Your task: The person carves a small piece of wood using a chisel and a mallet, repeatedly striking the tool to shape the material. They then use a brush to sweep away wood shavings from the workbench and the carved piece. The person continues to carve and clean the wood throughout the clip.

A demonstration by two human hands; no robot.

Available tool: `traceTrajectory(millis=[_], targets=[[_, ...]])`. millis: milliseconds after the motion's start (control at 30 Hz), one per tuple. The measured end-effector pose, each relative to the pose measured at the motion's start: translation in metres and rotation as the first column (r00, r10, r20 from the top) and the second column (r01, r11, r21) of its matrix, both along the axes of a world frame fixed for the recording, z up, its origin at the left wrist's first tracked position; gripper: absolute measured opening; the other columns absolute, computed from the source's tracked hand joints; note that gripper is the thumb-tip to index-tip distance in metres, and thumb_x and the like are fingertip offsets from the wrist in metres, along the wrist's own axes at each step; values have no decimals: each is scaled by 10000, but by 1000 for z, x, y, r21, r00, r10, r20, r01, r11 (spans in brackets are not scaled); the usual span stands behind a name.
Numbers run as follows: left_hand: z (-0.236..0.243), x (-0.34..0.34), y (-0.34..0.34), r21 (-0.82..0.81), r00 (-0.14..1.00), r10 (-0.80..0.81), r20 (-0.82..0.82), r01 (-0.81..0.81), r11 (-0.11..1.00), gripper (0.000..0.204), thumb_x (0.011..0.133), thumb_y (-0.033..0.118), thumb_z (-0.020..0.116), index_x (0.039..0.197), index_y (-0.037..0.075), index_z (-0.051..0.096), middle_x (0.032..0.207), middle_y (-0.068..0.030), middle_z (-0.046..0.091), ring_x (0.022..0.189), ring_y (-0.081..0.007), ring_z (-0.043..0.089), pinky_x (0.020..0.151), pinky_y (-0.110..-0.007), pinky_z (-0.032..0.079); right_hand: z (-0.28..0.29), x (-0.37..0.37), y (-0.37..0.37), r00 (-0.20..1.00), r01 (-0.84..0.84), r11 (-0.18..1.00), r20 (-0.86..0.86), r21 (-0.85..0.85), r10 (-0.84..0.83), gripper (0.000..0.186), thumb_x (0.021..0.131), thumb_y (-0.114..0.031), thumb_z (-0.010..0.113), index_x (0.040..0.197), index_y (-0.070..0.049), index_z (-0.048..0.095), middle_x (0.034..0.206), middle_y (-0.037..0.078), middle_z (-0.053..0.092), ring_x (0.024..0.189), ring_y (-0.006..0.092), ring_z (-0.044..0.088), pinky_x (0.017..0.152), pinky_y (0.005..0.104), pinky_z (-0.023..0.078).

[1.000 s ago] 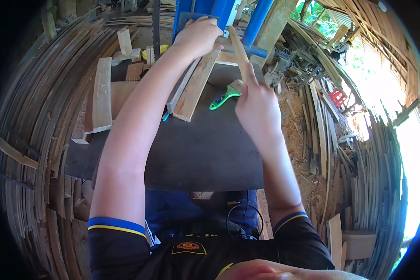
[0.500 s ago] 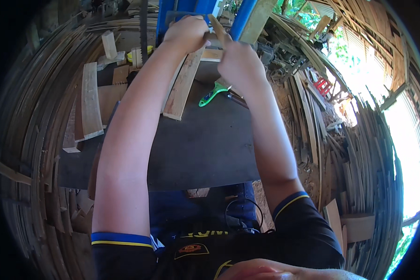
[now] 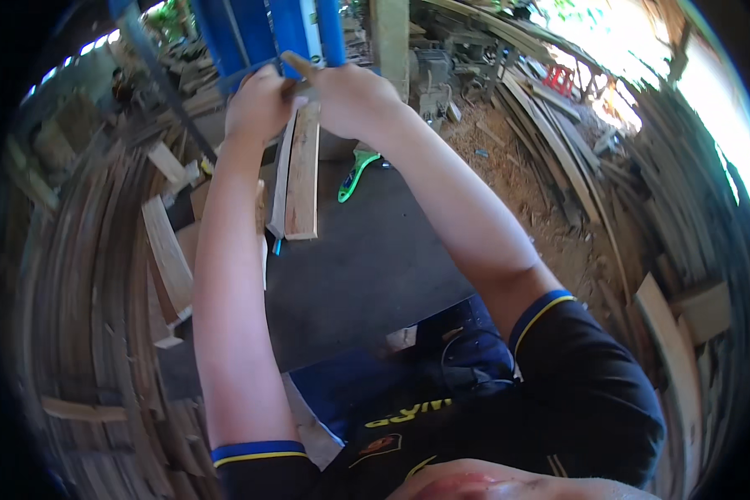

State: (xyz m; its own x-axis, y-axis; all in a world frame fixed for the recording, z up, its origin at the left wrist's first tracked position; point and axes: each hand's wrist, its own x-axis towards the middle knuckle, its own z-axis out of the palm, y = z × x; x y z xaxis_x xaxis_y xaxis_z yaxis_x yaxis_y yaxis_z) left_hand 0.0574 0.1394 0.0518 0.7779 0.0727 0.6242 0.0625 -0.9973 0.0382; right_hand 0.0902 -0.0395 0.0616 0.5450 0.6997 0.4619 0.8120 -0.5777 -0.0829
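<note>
Both my arms reach to the far side of a dark tabletop (image 3: 358, 258), up against a blue machine (image 3: 287, 29). My left hand (image 3: 258, 104) is closed by the machine's lower edge; what it grips is hidden. Close beside it on the right, my right hand (image 3: 358, 100) is closed round a short tan wooden piece (image 3: 297, 63), whose end points up and left between the hands. Below them lies a light wooden strip (image 3: 302, 187), with a narrower greyish strip (image 3: 281, 183) along its left side. A green-handled brush (image 3: 357, 177) rests right of the strips.
A thin upright dark saw blade (image 3: 175, 108) stands left of the machine. Wood offcuts (image 3: 168, 250) lie at the table's left. Long boards are stacked on both sides (image 3: 100, 275) (image 3: 667, 225). Sawdust covers the ground (image 3: 508, 183) at right, with a red rack (image 3: 560, 80) farther back.
The view has swung to the right, so the machine and table sit farther left. Both hands stay together at the machine, and the tan wooden piece is still in my right hand.
</note>
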Motion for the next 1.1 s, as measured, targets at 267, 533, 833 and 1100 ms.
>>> traceTrajectory(millis=[267, 533, 833, 1100], targets=[[5, -11, 2, 33, 991, 124, -51, -122, 992, 335, 816, 369, 725, 1105, 199, 736, 1106, -79, 610, 1150, -275, 550, 969, -437, 443, -12, -55, -52, 988, 33, 998, -153, 52, -25, 568, 770, -20, 541, 1332, 25, 472, 782, 230, 674, 746, 398, 689, 653, 474, 565], [-5, 9, -3, 81, 998, 61, 25, -63, 995, 269, 798, 315, 746, 1041, 200, 745, 1091, -51, 627, 1088, -277, 590, 896, -440, 499, 8, 26, 22, 995, -8, 999, -104, 31, 11, 697, 827, -102, 603, 1474, -60, 349, 987, 191, 707, 887, 342, 708, 744, 429, 586], [-3, -5, -5, 13, 995, 96, -12, -96, 995, 273, 796, 340, 736, 1041, 221, 735, 1130, -38, 594, 1162, -266, 543, 952, -508, 442, -28, -5, -7, 996, -7, 973, -86, 230, 28, 524, 856, -52, 534, 1374, -50, 456, 915, 277, 667, 787, 433, 672, 704, 486, 557], [-2, -5, -16, 39, 984, 175, -37, -174, 984, 242, 815, 347, 715, 987, 180, 745, 1127, -41, 595, 1158, -260, 538, 967, -511, 427, -16, 6, 9, 993, -78, 966, -64, 247, 96, 670, 846, -87, 553, 1480, -174, 355, 933, 279, 669, 899, 433, 664, 787, 511, 545]])
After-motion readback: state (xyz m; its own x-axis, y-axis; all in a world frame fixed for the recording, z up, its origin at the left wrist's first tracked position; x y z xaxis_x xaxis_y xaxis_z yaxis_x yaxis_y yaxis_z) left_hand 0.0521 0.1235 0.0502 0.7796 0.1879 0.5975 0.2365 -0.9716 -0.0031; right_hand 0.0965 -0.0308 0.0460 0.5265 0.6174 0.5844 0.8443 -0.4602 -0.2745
